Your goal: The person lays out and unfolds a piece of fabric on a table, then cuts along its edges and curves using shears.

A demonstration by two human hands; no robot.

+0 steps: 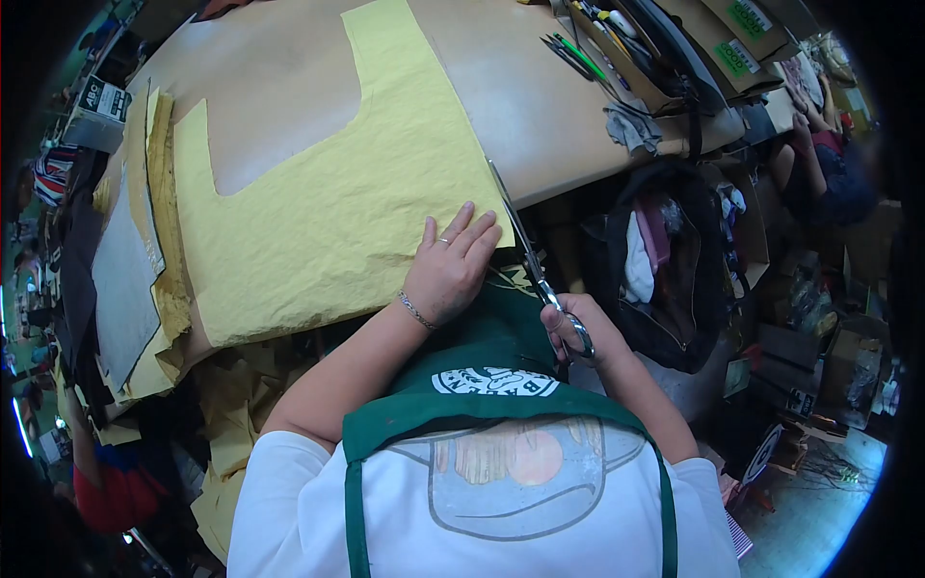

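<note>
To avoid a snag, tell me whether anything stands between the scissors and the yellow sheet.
Nothing visible does: the scissors in the right hand lie along the edge of the yellow sheet. The left hand rests on the sheet beside them.

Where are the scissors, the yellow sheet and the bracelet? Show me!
Scissors [526, 249]: head view, on the blades.
Yellow sheet [318, 212]: head view, on its broad middle.
Bracelet [416, 311]: head view, on the middle of its chain.
</note>
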